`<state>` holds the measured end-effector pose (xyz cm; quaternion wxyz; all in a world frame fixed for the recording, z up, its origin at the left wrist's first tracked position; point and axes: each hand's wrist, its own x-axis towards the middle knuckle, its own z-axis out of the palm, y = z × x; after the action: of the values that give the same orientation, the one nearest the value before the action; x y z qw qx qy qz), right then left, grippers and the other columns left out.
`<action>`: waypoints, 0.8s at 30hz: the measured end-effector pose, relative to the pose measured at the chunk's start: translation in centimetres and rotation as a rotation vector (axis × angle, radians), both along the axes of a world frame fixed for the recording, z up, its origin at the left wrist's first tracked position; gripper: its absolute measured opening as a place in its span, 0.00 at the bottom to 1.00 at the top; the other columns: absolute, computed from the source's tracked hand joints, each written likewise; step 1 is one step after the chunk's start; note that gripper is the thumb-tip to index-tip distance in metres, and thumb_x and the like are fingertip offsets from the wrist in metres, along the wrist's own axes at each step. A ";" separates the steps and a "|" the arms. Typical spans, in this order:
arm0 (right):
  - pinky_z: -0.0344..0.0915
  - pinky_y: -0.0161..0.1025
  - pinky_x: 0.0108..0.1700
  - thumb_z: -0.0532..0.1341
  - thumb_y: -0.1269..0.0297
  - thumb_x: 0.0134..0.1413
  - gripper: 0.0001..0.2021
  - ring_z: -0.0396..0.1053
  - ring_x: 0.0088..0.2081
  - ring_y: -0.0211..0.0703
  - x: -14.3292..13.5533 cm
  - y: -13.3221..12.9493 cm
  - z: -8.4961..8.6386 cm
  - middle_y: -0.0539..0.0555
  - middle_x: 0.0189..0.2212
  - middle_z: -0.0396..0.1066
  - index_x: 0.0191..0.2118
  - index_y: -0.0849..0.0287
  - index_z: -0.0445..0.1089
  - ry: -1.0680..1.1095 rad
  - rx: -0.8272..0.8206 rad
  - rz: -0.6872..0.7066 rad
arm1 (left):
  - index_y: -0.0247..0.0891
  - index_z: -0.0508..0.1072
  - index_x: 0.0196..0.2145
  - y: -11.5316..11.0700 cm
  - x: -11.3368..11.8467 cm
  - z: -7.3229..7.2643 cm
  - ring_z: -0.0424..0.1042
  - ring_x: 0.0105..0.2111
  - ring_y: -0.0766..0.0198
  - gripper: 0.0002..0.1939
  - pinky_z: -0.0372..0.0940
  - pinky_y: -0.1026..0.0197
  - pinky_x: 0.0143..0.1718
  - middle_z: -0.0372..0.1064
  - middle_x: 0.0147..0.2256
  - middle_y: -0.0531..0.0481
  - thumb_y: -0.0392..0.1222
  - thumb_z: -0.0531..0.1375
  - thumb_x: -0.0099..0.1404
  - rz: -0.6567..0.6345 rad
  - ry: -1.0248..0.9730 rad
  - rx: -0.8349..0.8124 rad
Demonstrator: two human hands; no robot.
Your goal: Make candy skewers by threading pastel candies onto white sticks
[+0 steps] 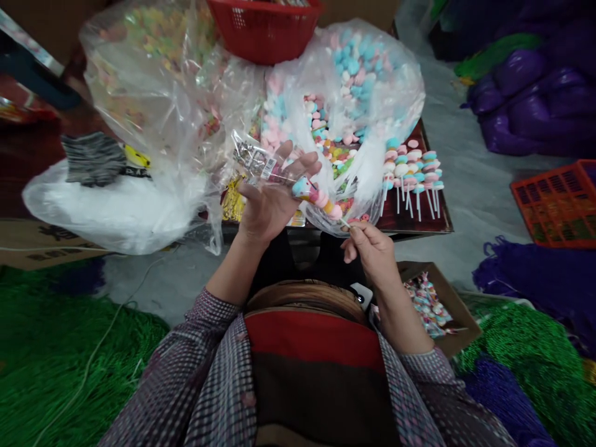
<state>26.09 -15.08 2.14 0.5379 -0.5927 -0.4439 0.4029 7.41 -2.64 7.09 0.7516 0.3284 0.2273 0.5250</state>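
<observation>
My left hand is palm up with its fingers partly curled, holding a clear printed plastic wrapper that lies across it. In my right hand, thumb and fingers pinch the white stick of a marshmallow skewer. Blue, pink and yellow pieces run along the skewer, which slants up to the left. Its blue-and-white tip is at the wrapper's lower end, by my left fingers; I cannot tell how far inside it is. Gold twist ties lie beside my left wrist.
Marshmallow skewers lie along the table's right edge. Behind my hands are a bag of marshmallows, a bag of colourful candy and a red basket. A cardboard box with wrapped candy stands low at right, near an orange crate.
</observation>
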 end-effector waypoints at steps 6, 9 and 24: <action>0.70 0.36 0.33 0.62 0.57 0.64 0.10 0.72 0.24 0.36 -1.6 -0.4 -1.0 0.46 0.22 0.74 0.41 0.56 0.76 -0.273 0.134 -0.079 | 0.45 0.74 0.53 -0.5 2.4 -0.6 0.77 0.51 0.57 0.20 0.71 0.54 0.53 0.76 0.34 0.51 0.55 0.63 0.68 -0.013 -0.041 -0.143; 0.71 0.38 0.35 0.61 0.59 0.63 0.09 0.73 0.26 0.37 -2.6 -0.3 -1.8 0.50 0.27 0.77 0.39 0.56 0.78 -0.359 0.178 -0.145 | 0.42 0.75 0.45 -0.9 3.1 -0.9 0.79 0.47 0.59 0.14 0.71 0.52 0.54 0.75 0.32 0.52 0.53 0.62 0.69 -0.003 -0.027 -0.172; 0.49 0.31 0.19 0.69 0.44 0.53 0.20 0.47 0.13 0.27 -4.0 0.3 -1.8 0.37 0.11 0.52 0.34 0.58 0.73 0.506 -0.151 0.116 | 0.39 0.76 0.33 -1.2 3.1 -3.0 0.80 0.45 0.57 0.20 0.72 0.59 0.43 0.77 0.31 0.49 0.59 0.70 0.59 -0.226 0.121 0.041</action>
<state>22.08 -14.74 0.34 0.5622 -0.4852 -0.2972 0.6002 10.52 -3.89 4.08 0.7839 0.3983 0.2229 0.4210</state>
